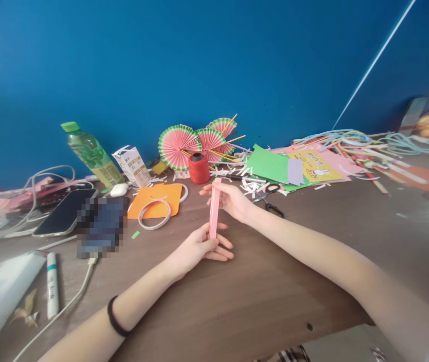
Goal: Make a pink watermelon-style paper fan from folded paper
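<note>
A narrow pink folded paper strip (214,211) stands nearly upright above the desk, held at both ends. My left hand (201,245) pinches its lower end between thumb and fingers, the other fingers stretched out beneath. At the upper end, my right hand (231,198) grips the strip with its thumb and fingertips. Just behind the hands sits a red spool of thread (198,170). Black-handled scissors (272,198) lie to the right of my right hand. Left of the hands, a roll of clear tape (154,214) rests partly on orange paper (135,207).
Pleated pink-and-green paper fans (179,146) lean against the blue wall (214,60). Green paper (269,165), a yellow booklet (318,166) and white scraps lie at the back right. On the left are a green bottle (93,156), a small carton (133,166), a phone (67,211) and a marker (52,286).
</note>
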`<state>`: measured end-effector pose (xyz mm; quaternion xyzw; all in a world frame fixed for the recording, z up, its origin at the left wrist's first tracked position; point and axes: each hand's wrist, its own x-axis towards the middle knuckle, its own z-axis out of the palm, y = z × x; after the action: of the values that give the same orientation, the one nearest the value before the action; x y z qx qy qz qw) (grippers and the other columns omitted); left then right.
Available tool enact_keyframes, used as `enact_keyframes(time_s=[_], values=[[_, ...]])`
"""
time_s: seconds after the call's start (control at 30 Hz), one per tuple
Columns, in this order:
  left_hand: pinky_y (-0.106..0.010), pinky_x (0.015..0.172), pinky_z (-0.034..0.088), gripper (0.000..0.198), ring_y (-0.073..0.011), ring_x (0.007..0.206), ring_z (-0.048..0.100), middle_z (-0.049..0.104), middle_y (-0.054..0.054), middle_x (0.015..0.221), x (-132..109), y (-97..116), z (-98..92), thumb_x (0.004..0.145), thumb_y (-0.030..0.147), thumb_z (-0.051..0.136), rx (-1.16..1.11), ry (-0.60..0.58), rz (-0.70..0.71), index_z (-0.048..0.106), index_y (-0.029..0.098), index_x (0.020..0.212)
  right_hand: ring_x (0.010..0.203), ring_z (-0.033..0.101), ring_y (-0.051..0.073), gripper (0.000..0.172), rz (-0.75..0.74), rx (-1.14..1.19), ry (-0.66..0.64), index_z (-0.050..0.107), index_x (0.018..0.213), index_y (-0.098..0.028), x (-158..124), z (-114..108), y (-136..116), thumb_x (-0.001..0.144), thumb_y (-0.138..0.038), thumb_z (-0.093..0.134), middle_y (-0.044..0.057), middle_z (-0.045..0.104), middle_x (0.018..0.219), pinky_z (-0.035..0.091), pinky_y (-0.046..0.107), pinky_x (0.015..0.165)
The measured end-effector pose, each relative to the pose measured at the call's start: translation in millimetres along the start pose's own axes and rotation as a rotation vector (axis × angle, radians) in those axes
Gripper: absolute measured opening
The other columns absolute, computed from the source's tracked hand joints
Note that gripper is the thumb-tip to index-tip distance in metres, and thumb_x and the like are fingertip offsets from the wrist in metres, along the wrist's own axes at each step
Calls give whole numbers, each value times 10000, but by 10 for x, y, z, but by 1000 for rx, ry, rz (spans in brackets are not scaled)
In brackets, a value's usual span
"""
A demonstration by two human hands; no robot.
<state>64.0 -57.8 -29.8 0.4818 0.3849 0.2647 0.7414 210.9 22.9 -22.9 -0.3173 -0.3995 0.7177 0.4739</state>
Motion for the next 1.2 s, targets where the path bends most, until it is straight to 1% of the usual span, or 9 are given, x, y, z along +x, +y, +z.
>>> enact_keyframes(time_s=[0.1,0.3,0.5,0.6,0.8,0.9,0.97,1.07,1.2], values=[[-361,775,498,331,-216,814,665,614,-78,906,-4,7,1,798,202,536,17,-13,-10,447,150,1112,556,588,95,265,-8,18,21,639,737,-147,-1,6,-14,847,-312,464,44,692,784,466,235,610],[-365,796,494,363,-204,816,659,605,-97,976,-15,19,16,798,226,545,57,-10,-7,456,160,1144,518,577,101,233,-143,-64,40,621,689,-130,15,-21,32,809,-306,526,48,673,682,462,241,582],[-352,798,496,400,-177,817,647,597,-90,1016,-23,-1,-1,821,270,515,172,-47,39,463,199,1212,531,581,115,287,-121,-139,6,597,665,-135,-1,-13,78,788,-390,552,41,644,633,478,262,594],[-345,790,498,395,-167,800,646,601,-81,992,-29,-10,14,820,277,514,204,-49,50,465,202,1204,496,565,124,327,-123,-269,47,583,665,-145,-23,15,76,805,-433,519,20,602,557,461,258,526],[-283,619,512,471,-165,683,663,613,-99,982,-40,73,52,830,404,472,248,20,-4,373,189,1237,450,514,117,314,-140,-364,144,596,726,-154,20,-21,55,818,-438,497,-12,528,479,404,238,457],[-212,443,423,491,-144,576,641,623,-117,1008,-47,169,-25,840,517,368,450,132,24,453,178,1184,470,525,120,314,-154,-354,224,608,739,-150,88,-104,56,784,-453,538,-6,540,508,403,239,460],[-208,398,359,521,-137,537,620,644,-99,967,-53,240,-121,847,548,295,621,236,42,522,170,1126,474,521,118,327,-162,-347,247,614,740,-149,131,-161,59,763,-470,556,-6,538,516,401,239,458],[-259,586,444,419,-113,511,587,665,-40,940,-54,341,-311,855,461,329,905,347,104,581,194,1057,480,509,120,350,-171,-360,275,612,722,-150,174,-226,59,739,-496,567,-6,526,517,403,247,462],[-285,727,442,268,-185,779,608,652,-31,862,-22,416,-604,817,321,387,1318,654,195,603,207,926,500,491,127,366,-228,-509,337,619,718,-154,198,-275,41,739,-511,542,-9,516,532,387,255,479]])
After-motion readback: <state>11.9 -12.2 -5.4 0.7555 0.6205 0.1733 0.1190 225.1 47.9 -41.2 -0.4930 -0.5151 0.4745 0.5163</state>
